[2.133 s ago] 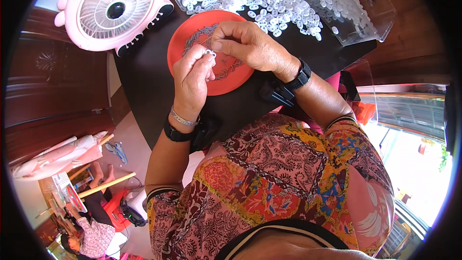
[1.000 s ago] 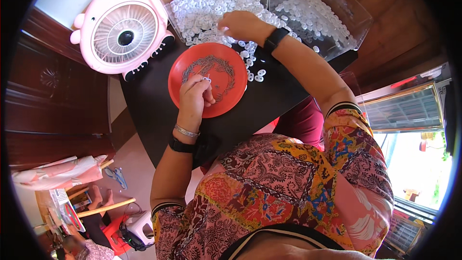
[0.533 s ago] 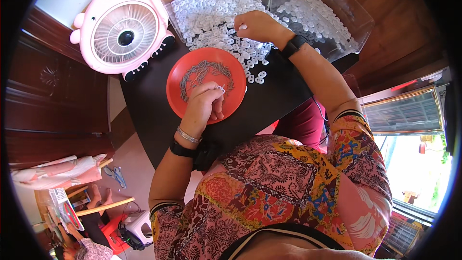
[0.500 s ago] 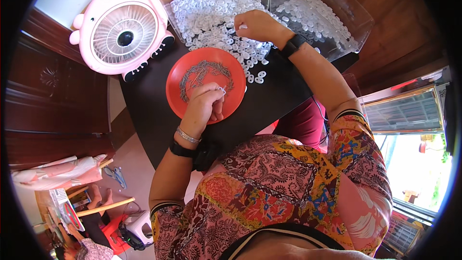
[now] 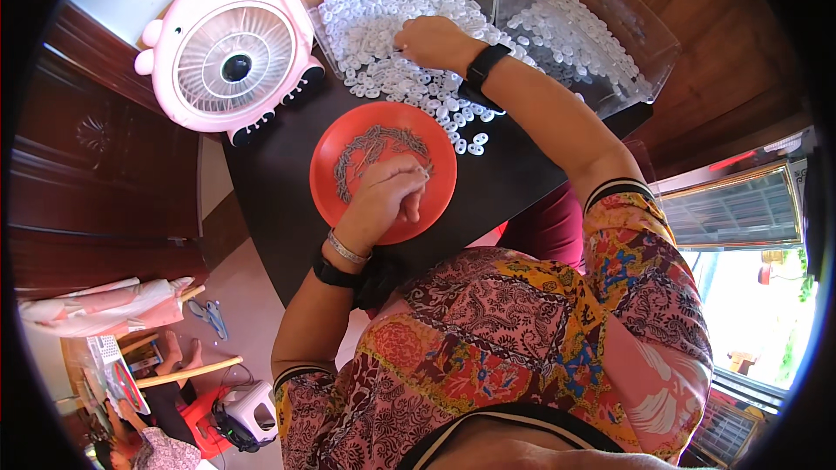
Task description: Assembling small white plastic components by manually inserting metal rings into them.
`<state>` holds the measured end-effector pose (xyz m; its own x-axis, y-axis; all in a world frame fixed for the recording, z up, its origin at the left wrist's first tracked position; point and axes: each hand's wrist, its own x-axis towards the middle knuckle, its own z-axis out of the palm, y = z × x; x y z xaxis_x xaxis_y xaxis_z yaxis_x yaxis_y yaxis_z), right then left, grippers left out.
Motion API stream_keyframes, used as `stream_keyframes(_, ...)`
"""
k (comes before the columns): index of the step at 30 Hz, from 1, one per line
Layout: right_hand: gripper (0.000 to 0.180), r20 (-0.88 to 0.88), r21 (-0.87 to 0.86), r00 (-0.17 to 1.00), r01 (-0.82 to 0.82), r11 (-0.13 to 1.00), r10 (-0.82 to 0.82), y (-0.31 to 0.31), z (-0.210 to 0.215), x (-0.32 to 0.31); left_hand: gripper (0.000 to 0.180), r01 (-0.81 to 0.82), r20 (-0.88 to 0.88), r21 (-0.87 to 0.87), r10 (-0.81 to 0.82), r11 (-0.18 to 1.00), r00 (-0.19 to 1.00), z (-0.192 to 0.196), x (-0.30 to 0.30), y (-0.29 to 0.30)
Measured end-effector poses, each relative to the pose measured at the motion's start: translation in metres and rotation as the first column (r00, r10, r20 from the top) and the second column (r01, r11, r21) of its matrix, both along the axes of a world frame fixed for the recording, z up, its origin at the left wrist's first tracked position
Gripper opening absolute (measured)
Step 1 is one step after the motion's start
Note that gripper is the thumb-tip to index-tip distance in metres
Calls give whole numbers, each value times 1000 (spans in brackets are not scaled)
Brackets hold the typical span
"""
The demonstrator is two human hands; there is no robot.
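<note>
My left hand (image 5: 387,198) hangs over a round red plate (image 5: 326,165), its fingers pinched together. Something tiny sits at the fingertips, too small to name. In the plate lies a ring of thin grey metal pins or nails (image 5: 353,152). Farther off, my right hand (image 5: 435,42) is curled at the edge of a big heap of small white oval plastic pieces with two holes (image 5: 392,0). Its fingertips are mostly hidden, and I cannot make out what they hold. Several loose white pieces (image 5: 470,144) have spilled onto the dark table (image 5: 270,209) beside the plate.
A pink animal-shaped fan (image 5: 235,57) stands at the table's left. At the back right, a clear plastic bin (image 5: 657,61) holds more white pieces. Another person's feet and arm show at the lower left, near a red stool (image 5: 209,439) and slippers (image 5: 209,318).
My right hand has moved left, deeper over the heap; the white piece seen at its fingers before no longer shows. My left hand stays pinched over the plate. The whole view has shifted slightly.
</note>
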<state>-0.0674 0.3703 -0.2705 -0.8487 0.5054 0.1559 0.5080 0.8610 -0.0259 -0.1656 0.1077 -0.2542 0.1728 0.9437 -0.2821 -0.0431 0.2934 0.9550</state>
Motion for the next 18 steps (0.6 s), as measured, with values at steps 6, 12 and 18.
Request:
stream_keyframes(6, 16, -112, 136, 992, -47, 990, 63, -5, -1, 1, 20, -262, 93, 69, 255, 963, 962, 4, -8, 1)
stream_keyframes(12, 13, 91, 123, 992, 74, 990, -86, -7, 5, 13, 21, -336, 121, 135, 321, 932, 939, -2, -13, 1)
stream_keyframes(18, 20, -238, -34, 969, -80, 996, 70, -13, 8, 22, 20, -359, 100, 158, 347, 920, 932, -4, -14, 0)
